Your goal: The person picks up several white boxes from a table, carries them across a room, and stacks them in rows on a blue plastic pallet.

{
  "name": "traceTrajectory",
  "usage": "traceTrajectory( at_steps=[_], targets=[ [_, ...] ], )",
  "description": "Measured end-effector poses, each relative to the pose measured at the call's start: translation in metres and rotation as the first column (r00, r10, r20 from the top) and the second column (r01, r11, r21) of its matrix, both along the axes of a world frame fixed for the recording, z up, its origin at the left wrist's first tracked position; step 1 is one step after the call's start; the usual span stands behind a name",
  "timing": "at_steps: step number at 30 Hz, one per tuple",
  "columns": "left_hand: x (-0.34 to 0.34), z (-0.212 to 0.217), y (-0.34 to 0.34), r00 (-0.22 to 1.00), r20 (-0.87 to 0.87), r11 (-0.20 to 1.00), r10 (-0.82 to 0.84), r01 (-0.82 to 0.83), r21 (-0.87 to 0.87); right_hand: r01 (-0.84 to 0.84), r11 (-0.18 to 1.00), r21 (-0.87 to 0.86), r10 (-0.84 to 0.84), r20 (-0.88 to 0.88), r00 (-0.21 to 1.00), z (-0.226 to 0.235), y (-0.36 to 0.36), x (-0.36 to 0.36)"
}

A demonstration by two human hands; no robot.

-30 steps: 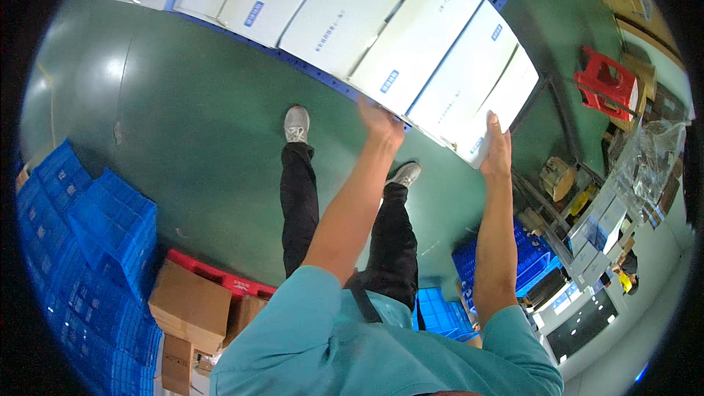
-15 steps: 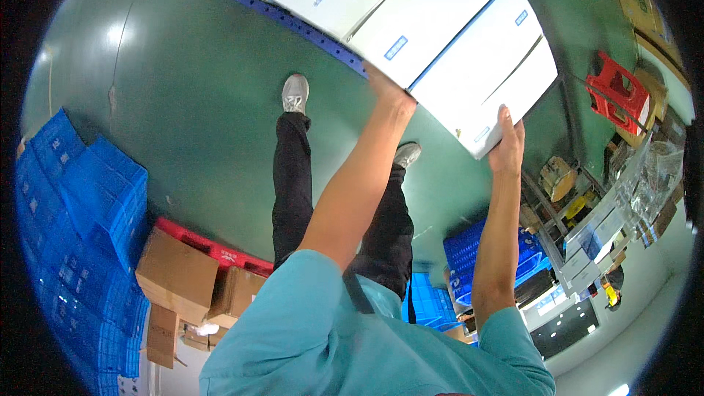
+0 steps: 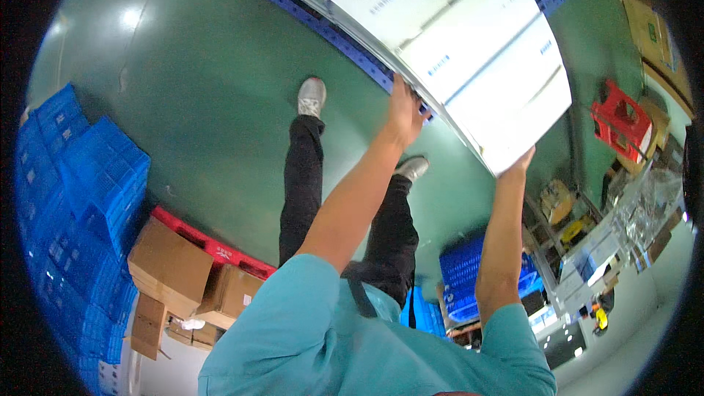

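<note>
White boxes (image 3: 499,66) stand close together in a row, with small dark printed marks on their tops. Beside the row's near side is my left hand (image 3: 405,116), its fingers stretched upward and the thumb spread apart. The fingertips reach the boxes' lower edge, above the blue pallet (image 3: 323,27). At the end box's near right corner my right hand (image 3: 518,165) touches the box from outside. Most of its fingers are hidden against the box's end, so their grip does not show.
Blue crates (image 3: 95,176) are stacked at left. Open brown cartons (image 3: 172,260) stand by a red pallet (image 3: 209,242) behind me. At right are a red stool (image 3: 622,121), a blue crate (image 3: 462,279) and clear plastic wrap (image 3: 645,205). Green floor (image 3: 213,103) surrounds my feet.
The boxes now appear lower and farther right, with more of their near side showing. My right thumb has left the box top; my left hand's fingers now show spread beside the row.
</note>
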State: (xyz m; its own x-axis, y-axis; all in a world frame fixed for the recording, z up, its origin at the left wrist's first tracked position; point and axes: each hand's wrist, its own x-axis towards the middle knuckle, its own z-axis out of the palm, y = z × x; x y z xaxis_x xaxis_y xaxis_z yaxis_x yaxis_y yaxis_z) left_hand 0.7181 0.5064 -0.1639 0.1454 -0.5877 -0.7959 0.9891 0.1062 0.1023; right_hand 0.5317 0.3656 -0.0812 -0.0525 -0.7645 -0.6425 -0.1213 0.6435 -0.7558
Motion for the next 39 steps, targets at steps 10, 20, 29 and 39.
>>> traceTrajectory(
  at_steps=[10,20,29,39],
  targets=[
    [0.190,0.038,0.029,0.824,0.546,0.939,0.155,-0.295,0.178,0.131,0.977,0.167,-0.160,0.179,0.971,-0.003,-0.004,0.000],
    [0.206,0.044,0.056,0.834,0.541,0.960,-0.109,-0.054,0.276,0.183,0.975,0.126,-0.193,0.070,0.979,-0.025,-0.007,-0.025],
    [0.052,0.078,0.232,0.512,0.242,0.492,-0.825,0.438,0.753,-0.092,0.948,0.304,-0.010,0.319,0.948,-0.012,-0.008,-0.009],
    [-0.134,0.195,-0.036,-0.976,0.092,0.339,-0.198,0.020,0.940,-0.547,0.815,0.190,0.531,0.132,0.837,0.079,0.130,-0.313]
  ],
)
